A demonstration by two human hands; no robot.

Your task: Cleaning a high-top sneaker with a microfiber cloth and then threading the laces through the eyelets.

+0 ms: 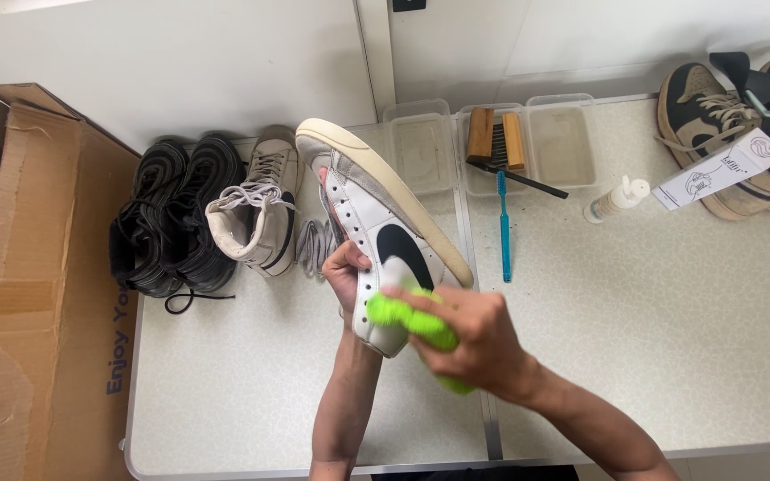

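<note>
Left hand [347, 272] grips the white high-top sneaker [385, 233] tilted up. Right hand [474, 343] is closed on a neon-green cloth [407, 319]; I'd wipe with light, short strokes

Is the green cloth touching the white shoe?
Touching. The head view shows the right hand pressing the green cloth flat against the side of the white shoe, with no gap between them, while the left hand holds the shoe.
</note>
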